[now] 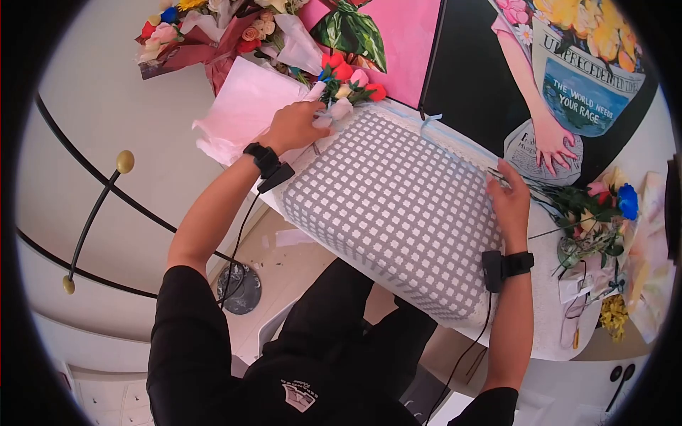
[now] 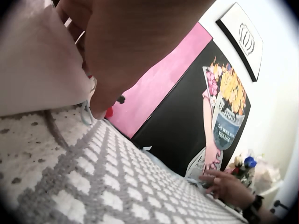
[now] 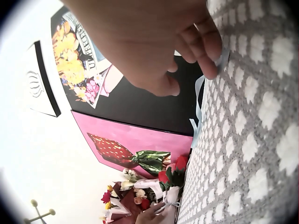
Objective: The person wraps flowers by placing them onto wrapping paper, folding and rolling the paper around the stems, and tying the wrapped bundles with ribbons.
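We find the wrapping well along on one bunch: the roses [image 1: 339, 72] stand grouped, with pale pink paper [image 1: 241, 110] beside and below them, and a light ribbon seems to pass round the narrow part. The bunch lies at the far left corner of the grey-and-white patterned cloth [image 1: 398, 206]. We see the left hand [image 1: 300, 128] bent over it, closed on the pale wrapping, a small ribbon loop showing just beside a fingertip in the left wrist view. The right hand [image 1: 510, 202] is loosely open at the far right edge of the cloth, a gap between thumb and fingers, its fingertips touching a pale blue ribbon [image 3: 198, 95]; whether they pinch it we cannot tell. That ribbon runs loose along the cloth's far edge, so we judge the tie unfinished or its length untrimmed, though the knot is too hidden to be sure. The larger bouquet [image 1: 217, 53] behind, in dark red and white paper, looks fully dressed. To the right, loose flowers [image 1: 604, 202] lie with bare stems, apparently unwrapped, beside crinkled pale wrapping [image 1: 650, 263], so that part looks untouched.
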`<state>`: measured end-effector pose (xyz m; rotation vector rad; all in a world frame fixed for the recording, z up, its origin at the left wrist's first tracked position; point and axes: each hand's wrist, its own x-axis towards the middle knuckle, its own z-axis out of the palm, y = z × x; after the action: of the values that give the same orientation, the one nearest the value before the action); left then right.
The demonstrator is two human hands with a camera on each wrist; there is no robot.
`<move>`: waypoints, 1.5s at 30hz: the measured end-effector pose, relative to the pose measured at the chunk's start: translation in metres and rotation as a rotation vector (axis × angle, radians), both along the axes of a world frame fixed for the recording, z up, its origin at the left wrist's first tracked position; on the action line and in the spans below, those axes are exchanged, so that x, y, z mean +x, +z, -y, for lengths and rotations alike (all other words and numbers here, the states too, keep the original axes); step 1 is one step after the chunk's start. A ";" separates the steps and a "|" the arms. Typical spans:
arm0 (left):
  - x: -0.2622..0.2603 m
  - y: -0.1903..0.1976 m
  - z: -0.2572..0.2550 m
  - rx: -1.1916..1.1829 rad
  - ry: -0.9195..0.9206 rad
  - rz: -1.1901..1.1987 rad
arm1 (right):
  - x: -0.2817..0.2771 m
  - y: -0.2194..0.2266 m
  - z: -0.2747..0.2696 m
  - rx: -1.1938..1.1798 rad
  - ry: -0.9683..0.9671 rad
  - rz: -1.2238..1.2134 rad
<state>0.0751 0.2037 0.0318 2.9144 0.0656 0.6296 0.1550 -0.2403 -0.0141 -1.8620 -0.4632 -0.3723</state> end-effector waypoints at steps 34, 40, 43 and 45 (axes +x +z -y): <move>0.015 -0.007 0.237 -1.054 -0.702 0.030 | -0.018 0.023 -0.014 0.366 0.308 -0.503; 0.053 -0.017 0.244 -1.187 -0.797 -0.119 | -0.009 0.020 -0.007 0.491 0.340 -0.415; 0.062 -0.018 0.239 -1.178 -0.789 -0.109 | -0.012 0.023 -0.011 0.454 0.269 -0.406; 0.071 -0.027 0.231 -1.197 -0.776 -0.126 | -0.011 0.023 -0.011 0.445 0.265 -0.406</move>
<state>0.1461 -0.0278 0.0047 1.6046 -0.4730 0.1398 0.1441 -0.2288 0.0085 -1.3733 -0.3103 0.0818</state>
